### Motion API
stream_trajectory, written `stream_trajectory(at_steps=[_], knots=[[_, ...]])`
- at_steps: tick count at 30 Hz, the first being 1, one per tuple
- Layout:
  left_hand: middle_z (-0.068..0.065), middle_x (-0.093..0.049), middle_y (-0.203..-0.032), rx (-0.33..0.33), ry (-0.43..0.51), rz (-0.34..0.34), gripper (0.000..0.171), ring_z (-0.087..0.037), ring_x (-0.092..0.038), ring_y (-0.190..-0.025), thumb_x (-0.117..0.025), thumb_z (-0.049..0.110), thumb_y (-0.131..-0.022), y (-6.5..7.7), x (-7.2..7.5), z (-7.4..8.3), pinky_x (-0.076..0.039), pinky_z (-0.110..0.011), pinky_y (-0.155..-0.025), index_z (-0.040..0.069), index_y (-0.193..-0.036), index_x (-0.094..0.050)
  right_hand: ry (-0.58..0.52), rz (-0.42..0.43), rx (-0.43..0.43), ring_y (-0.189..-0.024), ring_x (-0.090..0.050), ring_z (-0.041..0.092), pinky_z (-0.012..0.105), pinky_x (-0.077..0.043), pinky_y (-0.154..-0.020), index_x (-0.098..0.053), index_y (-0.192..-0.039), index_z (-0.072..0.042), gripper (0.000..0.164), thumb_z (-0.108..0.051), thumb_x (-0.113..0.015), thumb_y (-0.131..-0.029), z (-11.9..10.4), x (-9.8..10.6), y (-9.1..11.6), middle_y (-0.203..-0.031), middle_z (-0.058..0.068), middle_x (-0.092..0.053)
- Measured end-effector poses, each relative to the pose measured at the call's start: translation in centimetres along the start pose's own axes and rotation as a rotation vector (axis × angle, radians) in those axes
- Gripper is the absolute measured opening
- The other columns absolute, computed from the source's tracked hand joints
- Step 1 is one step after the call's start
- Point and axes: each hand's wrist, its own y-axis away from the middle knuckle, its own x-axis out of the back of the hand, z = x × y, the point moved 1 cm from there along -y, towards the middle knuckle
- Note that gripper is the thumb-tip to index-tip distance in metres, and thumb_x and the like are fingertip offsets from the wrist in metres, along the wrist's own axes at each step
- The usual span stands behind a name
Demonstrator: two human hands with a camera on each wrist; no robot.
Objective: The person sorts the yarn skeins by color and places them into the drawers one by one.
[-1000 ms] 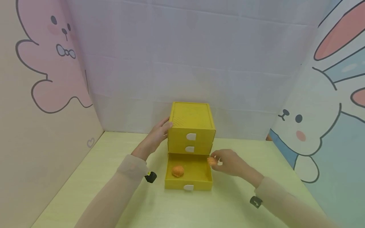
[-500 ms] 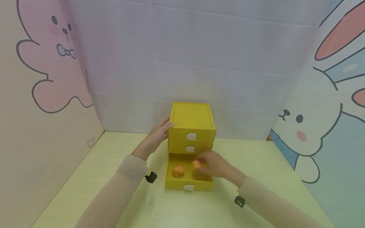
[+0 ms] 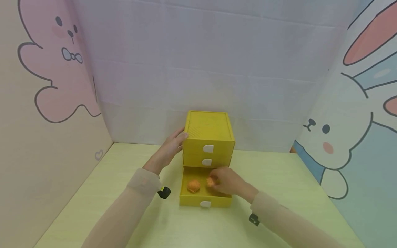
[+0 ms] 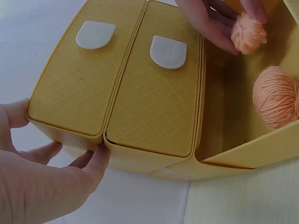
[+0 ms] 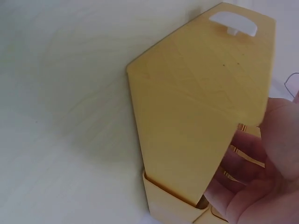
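A yellow drawer cabinet (image 3: 208,125) stands at the back of the table, its bottom drawer (image 3: 205,200) pulled out. My left hand (image 3: 169,149) rests against the cabinet's left side, fingertips touching its wall in the left wrist view. Inside the drawer, toward the left, lies an orange ball of yarn (image 3: 193,186). My right hand (image 3: 227,181) is over the drawer's right half, pinching a second, smaller-looking orange ball of yarn (image 4: 248,33) between thumb and fingers. In the right wrist view, the drawer's wall (image 5: 187,135) hides that ball.
Two upper drawers with white tabs (image 3: 208,148) are closed. A pale curtain (image 3: 198,69) hangs behind the cabinet. Cartoon-printed panels (image 3: 338,137) flank the pale yellow table (image 3: 263,162). Small dark devices (image 3: 164,193) sit at both wrists.
My right hand has moved left from the drawer's right edge and down into the drawer, carrying the ball of yarn. The left hand and the other ball have stayed put.
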Motion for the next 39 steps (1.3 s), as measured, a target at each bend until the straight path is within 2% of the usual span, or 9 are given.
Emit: stream_trajectory(at_steps=[9,15,23,27,30,35,39], knots=[[-0.003,-0.024,-0.175,-0.014,0.004,-0.012,0.066,-0.035,-0.031,-0.159,-0.046,0.04,-0.114,0.0,0.0,0.0,-0.024,-0.053,-0.131,0.025,-0.172,-0.019,-0.004,-0.073,-0.061,-0.067,-0.049,0.01,0.026,-0.043,-0.06,-0.077,-0.097,-0.007,0.017,-0.021,-0.084,-0.09,0.0,-1.3,-0.6,-0.072,-0.009,-0.056],[-0.003,-0.022,-0.176,-0.015,0.004,-0.013,0.066,-0.035,-0.03,-0.159,-0.046,0.04,-0.114,0.0,0.0,0.0,-0.023,-0.054,-0.132,0.024,-0.172,-0.019,0.011,-0.09,-0.065,-0.068,-0.049,0.011,0.026,-0.041,-0.058,-0.076,-0.095,-0.006,0.014,-0.015,-0.084,-0.086,-0.4,-1.4,-0.6,-0.071,-0.007,-0.056],[-0.002,-0.022,-0.176,-0.009,0.002,-0.008,0.066,-0.035,-0.031,-0.158,-0.047,0.041,-0.114,-0.3,-0.1,-0.1,-0.024,-0.054,-0.131,0.026,-0.172,-0.02,0.006,-0.087,-0.039,-0.076,-0.06,0.016,0.033,-0.055,-0.07,-0.078,-0.106,-0.003,0.022,-0.018,-0.083,-0.09,-0.3,-0.8,-0.2,-0.085,0.001,-0.072],[-0.002,-0.022,-0.176,-0.011,-0.002,-0.011,0.065,-0.035,-0.031,-0.158,-0.046,0.041,-0.114,-0.3,-0.1,-0.1,-0.024,-0.055,-0.131,0.026,-0.172,-0.02,-0.07,-0.086,-0.032,-0.086,-0.071,0.026,0.042,-0.061,-0.081,-0.077,-0.111,0.0,0.026,-0.021,-0.08,-0.095,-0.2,0.7,0.3,-0.097,0.009,-0.078],[-0.002,-0.023,-0.176,-0.014,0.002,-0.018,0.065,-0.035,-0.031,-0.159,-0.046,0.041,-0.114,-0.2,0.0,-0.1,-0.023,-0.054,-0.131,0.026,-0.172,-0.02,-0.106,-0.062,-0.019,-0.098,-0.073,0.032,0.048,-0.061,-0.089,-0.077,-0.116,0.001,0.029,-0.021,-0.079,-0.097,-0.1,2.1,1.0,-0.109,0.012,-0.079],[-0.002,-0.023,-0.176,-0.018,0.005,-0.018,0.065,-0.035,-0.031,-0.159,-0.046,0.041,-0.114,-0.1,0.1,-0.1,-0.023,-0.055,-0.131,0.025,-0.172,-0.02,-0.105,-0.016,-0.008,-0.099,-0.072,0.032,0.041,-0.062,-0.085,-0.076,-0.119,0.002,0.03,-0.015,-0.079,-0.094,0.7,3.4,2.5,-0.115,0.014,-0.077],[-0.002,-0.023,-0.176,-0.02,0.0,-0.018,0.065,-0.034,-0.031,-0.158,-0.046,0.04,-0.114,-0.1,0.0,-0.1,-0.023,-0.055,-0.131,0.026,-0.172,-0.019,-0.14,-0.017,-0.076,-0.095,-0.072,0.031,0.033,-0.062,-0.079,-0.074,-0.122,0.0,0.029,-0.011,-0.077,-0.095,1.5,3.7,3.9,-0.116,0.015,-0.076]])
